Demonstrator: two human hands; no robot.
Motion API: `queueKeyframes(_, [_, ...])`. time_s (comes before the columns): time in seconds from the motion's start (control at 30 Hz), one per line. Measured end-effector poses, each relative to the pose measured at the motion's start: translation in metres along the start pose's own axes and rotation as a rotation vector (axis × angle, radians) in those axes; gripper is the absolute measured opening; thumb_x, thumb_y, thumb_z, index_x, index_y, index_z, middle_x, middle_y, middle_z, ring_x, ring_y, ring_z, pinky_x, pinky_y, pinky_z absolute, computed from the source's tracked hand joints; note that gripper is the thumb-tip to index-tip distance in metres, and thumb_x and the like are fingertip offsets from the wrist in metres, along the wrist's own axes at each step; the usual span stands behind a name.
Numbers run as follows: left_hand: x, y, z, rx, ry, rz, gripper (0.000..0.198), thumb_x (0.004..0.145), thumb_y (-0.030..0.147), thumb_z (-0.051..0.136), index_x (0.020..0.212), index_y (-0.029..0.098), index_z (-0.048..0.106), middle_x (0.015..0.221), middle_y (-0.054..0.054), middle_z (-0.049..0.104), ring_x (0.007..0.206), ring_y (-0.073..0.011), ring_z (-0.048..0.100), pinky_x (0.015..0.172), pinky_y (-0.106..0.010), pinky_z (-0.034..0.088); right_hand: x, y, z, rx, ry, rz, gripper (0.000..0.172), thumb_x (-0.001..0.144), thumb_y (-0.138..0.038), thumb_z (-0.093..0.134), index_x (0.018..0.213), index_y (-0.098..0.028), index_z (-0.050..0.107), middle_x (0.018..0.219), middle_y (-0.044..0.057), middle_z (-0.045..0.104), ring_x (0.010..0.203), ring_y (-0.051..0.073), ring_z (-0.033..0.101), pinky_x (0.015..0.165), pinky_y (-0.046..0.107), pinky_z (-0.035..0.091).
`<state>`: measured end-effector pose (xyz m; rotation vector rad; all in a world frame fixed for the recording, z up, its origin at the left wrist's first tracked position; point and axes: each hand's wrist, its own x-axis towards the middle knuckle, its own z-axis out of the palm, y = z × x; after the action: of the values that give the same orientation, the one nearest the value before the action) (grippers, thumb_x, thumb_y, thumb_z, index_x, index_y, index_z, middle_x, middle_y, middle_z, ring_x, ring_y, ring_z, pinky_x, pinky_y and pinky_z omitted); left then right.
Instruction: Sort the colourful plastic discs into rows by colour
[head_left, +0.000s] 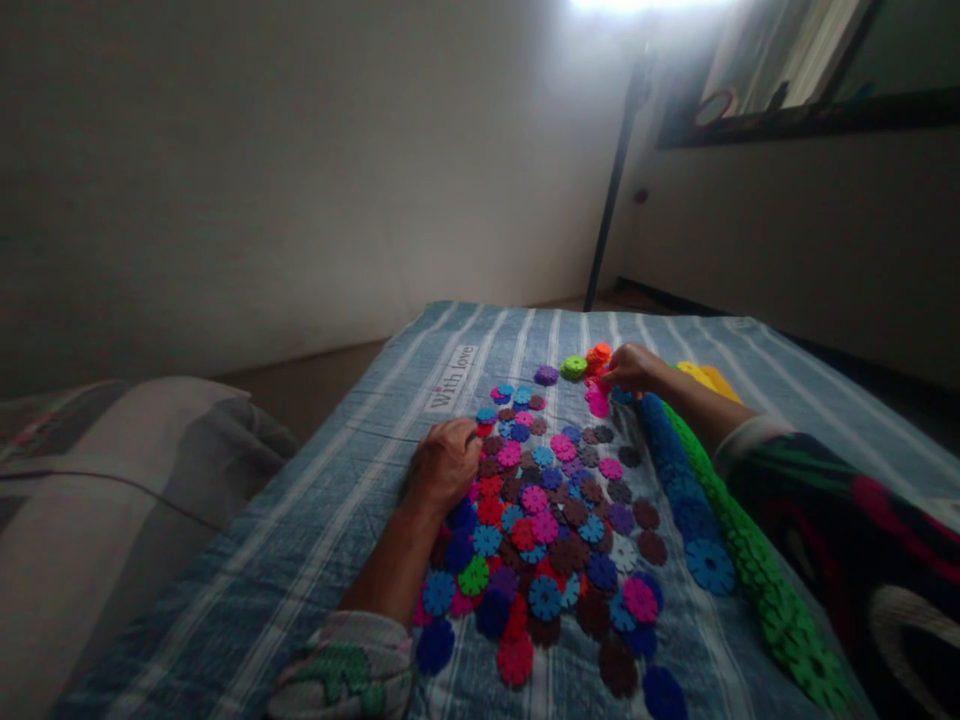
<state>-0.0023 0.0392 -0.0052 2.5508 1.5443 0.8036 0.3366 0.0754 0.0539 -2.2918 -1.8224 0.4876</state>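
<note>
Many flat, notched plastic discs in pink, blue, brown, red and purple lie in a loose spread [564, 550] on the striped blue cloth [315, 560]. My left hand [448, 462] rests at the spread's upper left edge, fingers curled beside a red disc; what its fingertips hold is hidden. Farther off, my right hand [632, 370] has its fingers closed at the pink discs [598, 398], touching them; whether it grips one is too small to tell. An orange pile [598, 355], a lime green pile [574, 367] and a purple pile [547, 375] sit left of it.
Long overlapping rows of blue discs [679, 480] and green discs [772, 590] run down the right side, partly beneath my right arm. Yellow discs [701, 376] lie beyond that arm. A lamp pole [615, 190] stands behind the cloth; light bedding [150, 500] is at left.
</note>
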Motion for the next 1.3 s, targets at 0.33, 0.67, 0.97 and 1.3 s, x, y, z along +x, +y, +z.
queueKeyframes(0.33, [0.001, 0.001, 0.001, 0.028, 0.002, -0.011, 0.018, 0.083, 0.019, 0.048, 0.086, 0.020, 0.065, 0.100, -0.007, 0.071, 0.100, -0.0216, 0.064, 0.096, -0.034, 0.049, 0.000, 0.004, 0.000, 0.006, 0.031, -0.007, 0.026, 0.080, -0.033, 0.063, 0.067, -0.011, 0.067, 0.050, 0.004, 0.061, 0.042, 0.014, 0.059, 0.044, 0.020, 0.041])
queueKeyframes(0.67, [0.003, 0.005, -0.004, 0.030, -0.018, -0.028, 0.020, 0.082, 0.019, 0.048, 0.089, 0.019, 0.067, 0.101, -0.007, 0.072, 0.100, -0.0225, 0.064, 0.096, -0.036, 0.049, -0.051, -0.014, -0.005, -0.006, 0.116, -0.158, 0.024, 0.086, -0.018, 0.048, 0.072, -0.012, 0.067, 0.052, 0.001, 0.059, 0.039, 0.009, 0.055, 0.045, 0.019, 0.037])
queueKeyframes(0.97, [0.004, 0.004, -0.001, 0.027, -0.033, -0.027, 0.022, 0.082, 0.021, 0.047, 0.092, 0.019, 0.067, 0.106, -0.008, 0.071, 0.104, -0.0223, 0.063, 0.098, -0.035, 0.048, -0.122, -0.060, 0.028, -0.091, -0.023, -0.506, 0.015, 0.080, -0.016, 0.059, 0.081, -0.017, 0.073, 0.067, 0.001, 0.065, 0.059, 0.009, 0.053, 0.054, 0.020, 0.031])
queueKeyframes(1.3, [0.006, 0.006, 0.001, 0.035, -0.014, -0.015, 0.020, 0.081, 0.021, 0.049, 0.089, 0.020, 0.067, 0.100, -0.007, 0.072, 0.101, -0.0214, 0.063, 0.096, -0.034, 0.048, -0.139, -0.067, 0.038, -0.195, -0.077, -0.482, 0.020, 0.083, -0.022, 0.057, 0.095, -0.022, 0.073, 0.071, 0.003, 0.069, 0.066, 0.014, 0.060, 0.057, 0.022, 0.034])
